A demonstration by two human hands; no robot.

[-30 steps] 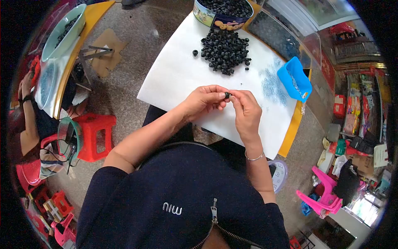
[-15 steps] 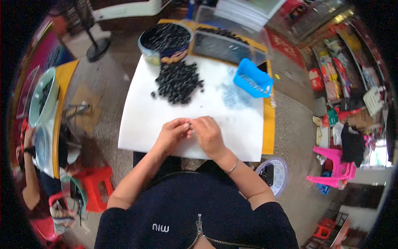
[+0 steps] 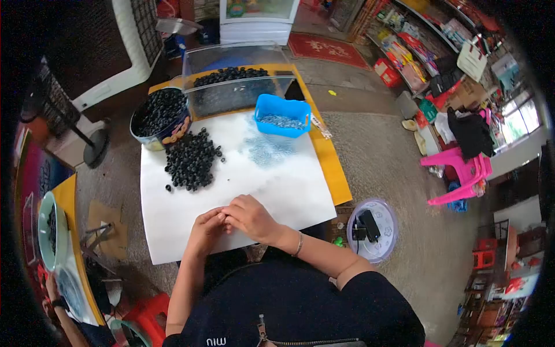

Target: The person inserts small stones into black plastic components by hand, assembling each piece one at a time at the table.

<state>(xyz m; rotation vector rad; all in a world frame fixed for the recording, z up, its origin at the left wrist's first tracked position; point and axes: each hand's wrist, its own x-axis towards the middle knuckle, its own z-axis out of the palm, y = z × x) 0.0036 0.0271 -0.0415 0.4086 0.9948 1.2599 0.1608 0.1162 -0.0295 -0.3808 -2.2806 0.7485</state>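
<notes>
Both bare hands are low over the near part of a flat white sheet (image 3: 173,240) on a yellow board (image 3: 329,168). From where I stand, left hand (image 3: 208,227) and right hand (image 3: 250,217) meet at the fingertips, fingers bent in; the meeting spot is covered, so I can't tell if anything is pinched there. Thin silvery bracelet (image 3: 299,244), right wrist. Loose pile of small, round black bead-like pieces (image 3: 193,162) on the sheet, ahead and to the left of the hands; one stray piece (image 3: 168,188) just beside it. Round printed tub (image 3: 175,132) right behind the pile, full of similar black pieces; clear plastic box (image 3: 231,103) farther back, more black pieces inside. Blue plastic basket (image 3: 283,106) ahead and to the right, small pale-bluish bits in it, plus a patch of tiny bluish bits (image 3: 269,151) on the sheet in front. Far left: another person's hand (image 3: 51,284) near a pale-green basin (image 3: 45,231).
</notes>
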